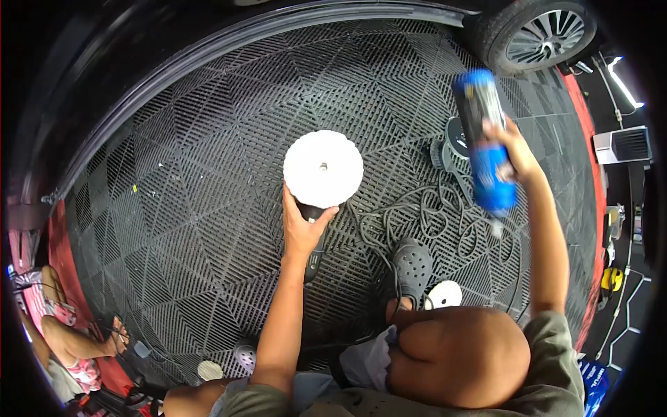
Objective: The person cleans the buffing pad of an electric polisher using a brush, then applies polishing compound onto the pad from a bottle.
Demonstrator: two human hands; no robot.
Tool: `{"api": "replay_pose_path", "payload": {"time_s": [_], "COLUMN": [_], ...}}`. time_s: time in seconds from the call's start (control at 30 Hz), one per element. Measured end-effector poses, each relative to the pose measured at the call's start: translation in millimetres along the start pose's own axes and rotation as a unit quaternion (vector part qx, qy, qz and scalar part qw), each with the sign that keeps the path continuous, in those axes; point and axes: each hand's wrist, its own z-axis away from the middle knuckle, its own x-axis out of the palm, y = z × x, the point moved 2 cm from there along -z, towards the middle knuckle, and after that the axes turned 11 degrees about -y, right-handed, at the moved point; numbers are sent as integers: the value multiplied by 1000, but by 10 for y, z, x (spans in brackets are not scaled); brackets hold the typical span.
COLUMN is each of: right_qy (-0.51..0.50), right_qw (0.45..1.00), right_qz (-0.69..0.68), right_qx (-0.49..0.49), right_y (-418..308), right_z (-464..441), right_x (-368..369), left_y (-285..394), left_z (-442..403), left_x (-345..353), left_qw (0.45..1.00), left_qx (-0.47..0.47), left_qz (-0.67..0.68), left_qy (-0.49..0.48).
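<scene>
My left hand (303,229) is closed around the head of a black polisher (314,263). Its round white pad (323,156) faces up, with a small hole in the middle. Off to the right, my right hand (514,149) grips a blue bottle (495,182) with a dark label. The bottle is tilted and smeared by motion, its small pale tip at the lower end of the view. Partly hidden behind the bottle, a round-headed tool (455,137) lies on the floor.
A long dark cord (445,219) coils over the grid-tiled floor (201,194). Near my shoe (412,264) lies another white pad (445,295); a smaller round pad (210,370) is at lower left. A car wheel (542,38) stands at upper right. Another person's leg (80,337) shows at left.
</scene>
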Motion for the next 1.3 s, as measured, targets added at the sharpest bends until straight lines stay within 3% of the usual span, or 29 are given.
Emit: {"api": "replay_pose_path", "payload": {"time_s": [0.07,0.13,0.17,0.2,0.27,0.3,0.33,0.4,0.43,0.5,0.53,0.57,0.63,0.8,1.13,1.3], "right_qy": [-49,-40,-11,-46,-134,-168,-194,-210,-192,-150,-134,-121,-97,-63,-17,0], "right_qw": [982,921,889,836,605,542,514,536,589,712,764,799,835,847,817,805], "right_qz": [164,230,274,341,640,646,652,631,607,566,545,530,514,519,569,588], "right_qx": [76,311,368,427,455,511,522,521,497,388,319,258,168,90,87,84], "right_y": [693,850,1215,1246,2308,2493,2608,2788,2756,2750,2756,2741,2683,2497,2349,2295], "right_z": [181,575,712,817,1054,1066,1105,1149,1055,709,482,257,-144,-744,-913,-933], "right_x": [-506,-661,-898,-988,-1586,-1616,-1554,-1536,-1430,-1129,-920,-723,-354,-22,-152,-235], "left_y": [47,51,58,74,153,160,156,166,178,360,361,281,140,135,202,126], "left_z": [10,1,11,7,-11,-34,-42,3,46,148,230,297,360,359,347,422], "left_x": [-5,-20,-17,-10,7,8,33,91,82,74,70,52,35,49,5,-4], "left_qw": [993,987,980,971,970,960,950,947,944,935,909,914,886,868,864,878], "left_qx": [-36,-42,-45,-46,-104,-128,-153,-171,-186,-207,-265,-239,-285,-296,-330,-304], "left_qz": [-111,-147,-178,-209,-197,-218,-236,-249,-258,-271,-303,-311,-345,-379,-339,-327], "left_qy": [-34,-53,-79,-106,-101,-117,-132,-111,-91,-96,-108,-107,-124,-125,-172,-174]}}
